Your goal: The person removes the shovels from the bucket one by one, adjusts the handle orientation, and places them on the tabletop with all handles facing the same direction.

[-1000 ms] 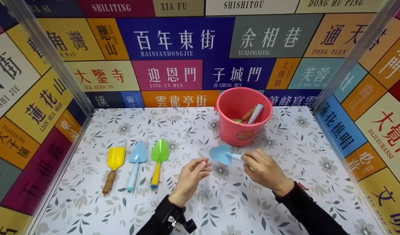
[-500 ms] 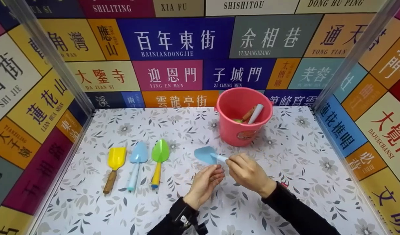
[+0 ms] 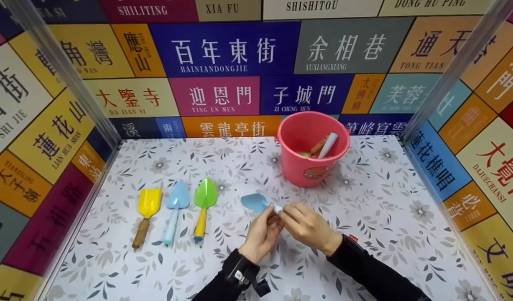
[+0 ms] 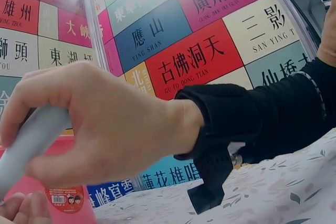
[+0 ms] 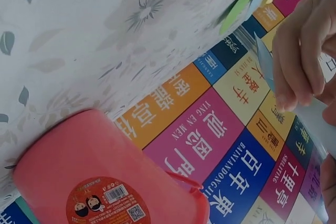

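Both hands hold a light-blue toy trowel (image 3: 254, 202) above the table, its blade toward the left. My left hand (image 3: 262, 238) pinches it where the handle meets the blade. Around the pale handle (image 4: 34, 142), my right hand (image 3: 308, 228) has its fingers curled, shown close up in the left wrist view. Fingers partly hide the handle. Left of the hands lie a yellow shovel (image 3: 149, 202), another light-blue trowel (image 3: 178, 196) and a green trowel (image 3: 205, 193) with a yellow handle, side by side. Behind the hands stands a pink bucket (image 3: 304, 171).
Inside the bucket, a brown handle (image 3: 319, 145) and a pale handle (image 3: 328, 145) lean against the wall. A floral cloth (image 3: 156, 271) covers the table. Panels printed with coloured signs (image 3: 223, 50) enclose the back and sides.
My right hand has carried the trowel leftward and slightly toward me. The left hand has moved right to meet it and now pinches it by the blade end of the handle.
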`<state>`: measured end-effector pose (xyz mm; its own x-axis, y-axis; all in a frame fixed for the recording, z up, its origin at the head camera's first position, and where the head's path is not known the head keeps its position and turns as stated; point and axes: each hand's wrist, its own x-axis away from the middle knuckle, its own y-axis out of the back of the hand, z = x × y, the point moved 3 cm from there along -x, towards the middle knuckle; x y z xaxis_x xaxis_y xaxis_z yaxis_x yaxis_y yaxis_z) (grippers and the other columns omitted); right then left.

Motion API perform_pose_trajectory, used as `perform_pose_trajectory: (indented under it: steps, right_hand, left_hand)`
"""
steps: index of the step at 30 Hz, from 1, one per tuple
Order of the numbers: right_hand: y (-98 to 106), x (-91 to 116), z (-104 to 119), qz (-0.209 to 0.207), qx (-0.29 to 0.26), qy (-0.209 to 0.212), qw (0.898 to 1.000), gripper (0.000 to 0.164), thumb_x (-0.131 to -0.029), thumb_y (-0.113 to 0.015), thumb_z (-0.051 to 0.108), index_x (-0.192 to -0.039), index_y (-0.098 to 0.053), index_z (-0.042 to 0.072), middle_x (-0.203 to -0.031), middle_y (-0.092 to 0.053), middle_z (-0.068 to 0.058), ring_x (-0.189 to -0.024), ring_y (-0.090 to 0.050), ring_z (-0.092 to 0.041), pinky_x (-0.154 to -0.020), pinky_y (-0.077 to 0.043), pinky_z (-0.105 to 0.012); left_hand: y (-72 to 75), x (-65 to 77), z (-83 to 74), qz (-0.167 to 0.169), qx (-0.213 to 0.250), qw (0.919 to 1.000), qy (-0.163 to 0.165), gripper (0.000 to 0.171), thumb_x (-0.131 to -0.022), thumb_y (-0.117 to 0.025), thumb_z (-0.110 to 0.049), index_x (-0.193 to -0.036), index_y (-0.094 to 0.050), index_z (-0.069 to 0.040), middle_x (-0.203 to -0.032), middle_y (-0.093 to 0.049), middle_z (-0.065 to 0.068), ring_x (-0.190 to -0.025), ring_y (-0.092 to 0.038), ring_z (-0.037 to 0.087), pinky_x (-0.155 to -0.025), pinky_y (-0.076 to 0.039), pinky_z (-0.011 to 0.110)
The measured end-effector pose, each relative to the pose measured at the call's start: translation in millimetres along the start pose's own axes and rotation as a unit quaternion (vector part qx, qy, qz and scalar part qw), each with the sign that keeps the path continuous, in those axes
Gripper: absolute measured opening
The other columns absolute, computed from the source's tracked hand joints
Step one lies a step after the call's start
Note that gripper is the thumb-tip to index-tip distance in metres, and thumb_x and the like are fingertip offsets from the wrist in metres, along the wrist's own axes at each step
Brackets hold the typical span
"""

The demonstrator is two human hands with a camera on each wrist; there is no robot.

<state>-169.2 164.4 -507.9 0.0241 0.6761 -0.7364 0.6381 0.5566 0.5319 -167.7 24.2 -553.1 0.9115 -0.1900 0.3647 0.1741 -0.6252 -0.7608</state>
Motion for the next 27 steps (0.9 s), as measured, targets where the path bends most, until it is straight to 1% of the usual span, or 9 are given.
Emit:
perform_pose_trajectory:
  steps: [4, 9, 14, 20, 27]
  right_hand:
    - [-2.1, 2.1, 2.9, 0.01, 0.018, 0.019, 1.0, 0.032, -0.108, -0.05, -0.005, -0.101, -0.082, -0.003, -0.095, -0.077, -0.01, -0.085, -0.071, -0.021, -0.079, -0.064, -0.026]
    - [-3.3, 4.0, 4.2, 0.014, 0.035, 0.025, 0.999, 0.032, -0.108, -0.051, -0.005, -0.101, -0.082, -0.001, -0.096, -0.077, -0.009, -0.086, -0.071, -0.019, -0.08, -0.065, -0.025]
    - [-2.4, 3.3, 4.3, 0.013, 0.048, 0.03, 0.998, 0.032, -0.109, -0.052, -0.006, -0.102, -0.082, -0.001, -0.097, -0.078, -0.008, -0.087, -0.071, -0.019, -0.081, -0.065, -0.024]
    - [-1.4, 1.1, 3.6, 0.009, 0.044, 0.031, 0.998, 0.031, -0.109, -0.053, -0.005, -0.102, -0.082, -0.001, -0.097, -0.078, -0.009, -0.087, -0.072, -0.02, -0.082, -0.065, -0.025]
    - [-1.1, 0.4, 3.9, 0.011, 0.048, 0.039, 0.998, 0.029, -0.108, -0.053, -0.005, -0.103, -0.082, -0.002, -0.098, -0.078, -0.009, -0.088, -0.071, -0.02, -0.083, -0.065, -0.025]
  left_hand:
    - [-0.7, 0.0, -0.4, -0.007, 0.018, 0.9998, -0.003, 0.038, -0.118, -0.05, -0.011, -0.086, -0.07, -0.014, -0.084, -0.073, -0.002, -0.081, -0.07, 0.007, -0.084, -0.059, 0.019]
    - [-1.7, 0.4, -2.9, -0.013, 0.015, 0.9998, -0.008, 0.037, -0.117, -0.051, -0.008, -0.086, -0.07, -0.014, -0.084, -0.072, -0.003, -0.081, -0.069, 0.006, -0.083, -0.06, 0.017]
    - [-2.1, 1.4, -5.7, -0.006, 0.007, 0.9998, -0.016, 0.035, -0.116, -0.053, -0.006, -0.088, -0.072, -0.012, -0.085, -0.073, -0.003, -0.082, -0.07, 0.005, -0.084, -0.06, 0.016]
    - [-3.1, 2.0, -7.2, 0.006, 0.002, 0.9998, -0.021, 0.038, -0.117, -0.05, -0.005, -0.088, -0.073, -0.012, -0.087, -0.073, -0.003, -0.084, -0.071, 0.005, -0.085, -0.061, 0.016]
    - [-2.7, 2.6, -8.4, 0.018, 0.001, 0.9993, -0.033, 0.036, -0.116, -0.051, -0.004, -0.092, -0.076, -0.01, -0.09, -0.074, -0.001, -0.087, -0.072, 0.006, -0.088, -0.062, 0.017]
